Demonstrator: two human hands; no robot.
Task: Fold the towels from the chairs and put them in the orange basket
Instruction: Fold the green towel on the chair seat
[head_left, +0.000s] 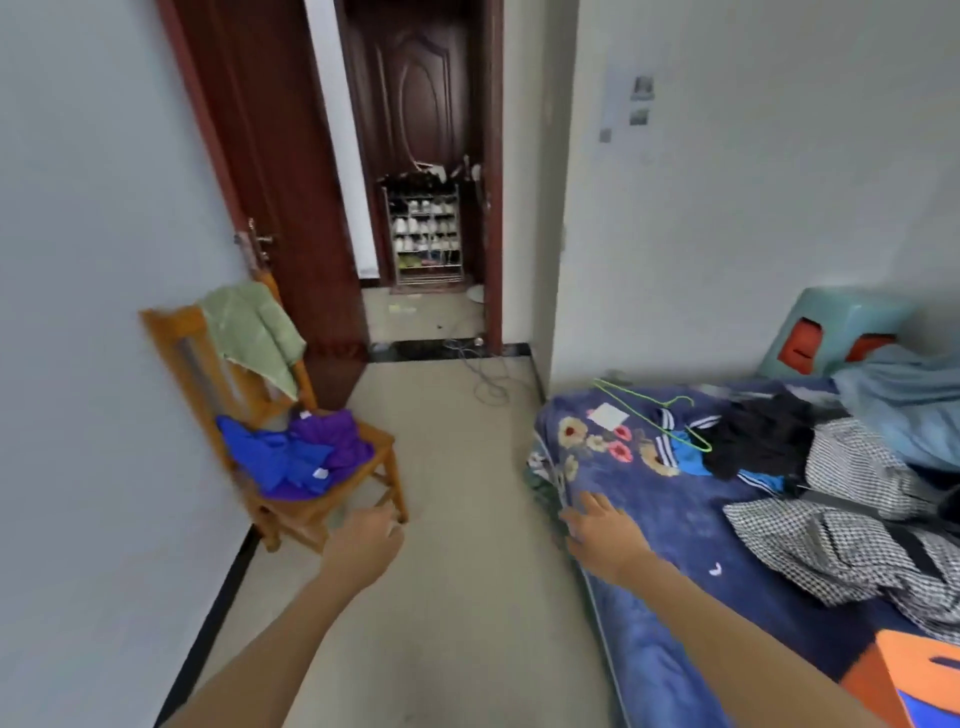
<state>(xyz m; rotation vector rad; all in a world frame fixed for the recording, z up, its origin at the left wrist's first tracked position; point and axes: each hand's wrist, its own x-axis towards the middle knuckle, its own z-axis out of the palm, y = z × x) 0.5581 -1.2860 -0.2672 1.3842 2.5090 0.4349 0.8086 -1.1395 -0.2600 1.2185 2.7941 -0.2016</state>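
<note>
A wooden chair (332, 506) stands against the left wall. A green towel (254, 332) hangs over its backrest. A blue towel (270, 460) and a purple towel (335, 439) lie crumpled on its seat. My left hand (363, 543) is stretched out over the floor just short of the chair's front leg, fingers loosely curled, holding nothing. My right hand (602, 530) hovers at the near corner of the bed (670, 514), fingers spread and empty. The orange basket (883, 670) shows at the bottom right corner, on the bed.
Clothes lie heaped on the bed: a checked garment (852, 509), black fabric (758, 441), a green hanger (649, 410). A teal stool (841, 327) stands behind. A cable (488, 379) lies on the floor by the open doorway; a shoe rack (426, 234) stands beyond it.
</note>
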